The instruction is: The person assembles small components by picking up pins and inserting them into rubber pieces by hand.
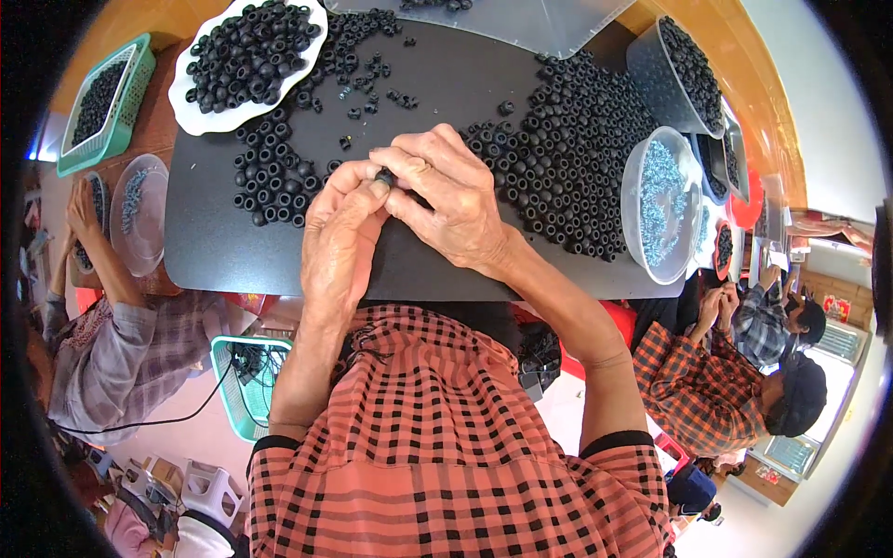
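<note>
Above the black tabletop [233, 265], my left hand [337, 228] pinches a small black round part [384, 175] between thumb and fingers. My right hand [451, 195] closes on the same part from the other side, its thumb and fingertips meeting it. Its far side is covered by my fingers. To the right of my hands spreads a wide layer of black ring-shaped parts [577, 158], many with their holes up. A smaller group of black rings [270, 177] lies to the left. Smaller black pieces [372, 70] are scattered beyond my hands.
A white scalloped plate [186, 107] heaped with black parts stands far left. At right are a clear bowl [633, 200] of bluish metallic bits and a tub [651, 79] of black parts. A clear tray [521, 23] lies at the far edge. Other people sit on both sides.
</note>
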`<state>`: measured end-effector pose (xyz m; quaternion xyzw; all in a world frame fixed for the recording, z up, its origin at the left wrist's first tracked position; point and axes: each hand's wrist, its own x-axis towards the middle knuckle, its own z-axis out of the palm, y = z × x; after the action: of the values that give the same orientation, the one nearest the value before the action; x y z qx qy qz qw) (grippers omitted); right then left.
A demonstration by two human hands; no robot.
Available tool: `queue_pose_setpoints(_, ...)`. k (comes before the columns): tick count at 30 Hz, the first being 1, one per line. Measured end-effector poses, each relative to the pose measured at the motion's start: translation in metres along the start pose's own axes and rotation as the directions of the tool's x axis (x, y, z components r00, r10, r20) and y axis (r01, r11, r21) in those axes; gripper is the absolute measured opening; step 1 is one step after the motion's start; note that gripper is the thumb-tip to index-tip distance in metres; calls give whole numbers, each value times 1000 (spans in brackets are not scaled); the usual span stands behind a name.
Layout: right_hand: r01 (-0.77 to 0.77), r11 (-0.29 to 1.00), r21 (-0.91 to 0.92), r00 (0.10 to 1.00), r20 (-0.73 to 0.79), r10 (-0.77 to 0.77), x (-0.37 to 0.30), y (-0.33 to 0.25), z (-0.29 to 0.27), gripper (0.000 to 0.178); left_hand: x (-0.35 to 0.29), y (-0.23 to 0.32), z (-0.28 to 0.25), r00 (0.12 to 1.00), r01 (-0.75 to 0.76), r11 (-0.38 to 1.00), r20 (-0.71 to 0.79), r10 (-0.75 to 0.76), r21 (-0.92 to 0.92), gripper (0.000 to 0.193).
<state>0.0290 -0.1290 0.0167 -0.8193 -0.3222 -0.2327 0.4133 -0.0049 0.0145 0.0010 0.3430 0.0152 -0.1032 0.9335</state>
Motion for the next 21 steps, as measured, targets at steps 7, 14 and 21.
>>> queue_pose_setpoints(7,103,987,-120,993,-40,-108,-4,1,4,38,1,0,-1,998,45,999,-40,-45,0,15)
queue_pose_setpoints(14,23,998,-57,999,-25,-25,-1,0,1,36,2,2,-4,1000,27,999,-7,-27,30,15)
queue_pose_setpoints(21,62,997,-49,998,9,-61,-1,-3,-5,31,2,4,7,999,48,996,3,-49,77,11)
